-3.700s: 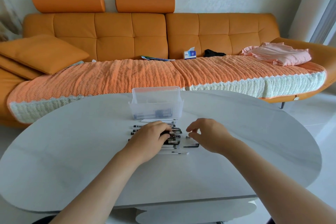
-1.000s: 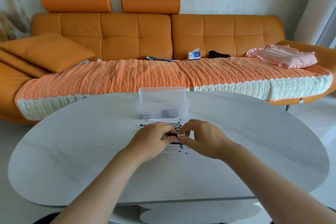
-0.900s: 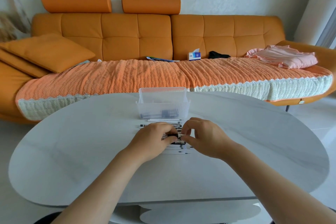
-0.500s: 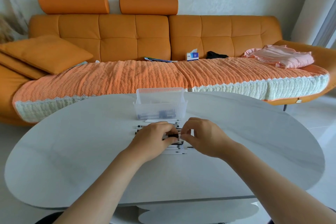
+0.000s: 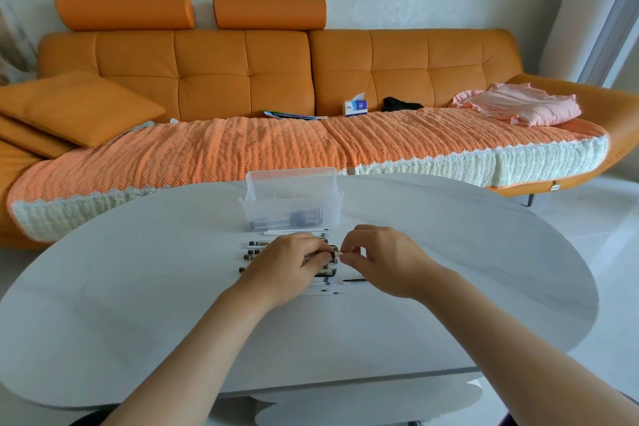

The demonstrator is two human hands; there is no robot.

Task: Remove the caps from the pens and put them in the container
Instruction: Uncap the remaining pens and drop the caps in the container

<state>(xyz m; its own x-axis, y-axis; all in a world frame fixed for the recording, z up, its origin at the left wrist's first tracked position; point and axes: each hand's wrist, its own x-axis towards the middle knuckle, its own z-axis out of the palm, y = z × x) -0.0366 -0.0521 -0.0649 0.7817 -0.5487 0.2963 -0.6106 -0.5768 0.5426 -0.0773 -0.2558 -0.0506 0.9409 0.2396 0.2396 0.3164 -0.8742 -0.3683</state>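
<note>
A row of white pens (image 5: 254,243) with dark ends lies on the white table (image 5: 138,304), just in front of a clear plastic container (image 5: 292,204). Some dark pieces lie at the container's bottom. My left hand (image 5: 287,268) rests over the row and grips one pen's barrel. My right hand (image 5: 380,263) pinches the right end of that same pen between thumb and forefinger. My hands hide most of the pen. A thin dark piece (image 5: 354,280) lies on the table under my right hand.
An orange sofa (image 5: 276,73) with a ribbed orange cover stands right behind the table. On it lie cushions (image 5: 76,107), a tissue box (image 5: 354,107) and pink cloth (image 5: 525,104). The table's rounded edge runs close to my body.
My right hand has moved left from the table beside the row to meet my left hand, and both now hold one pen. The view has shifted slightly.
</note>
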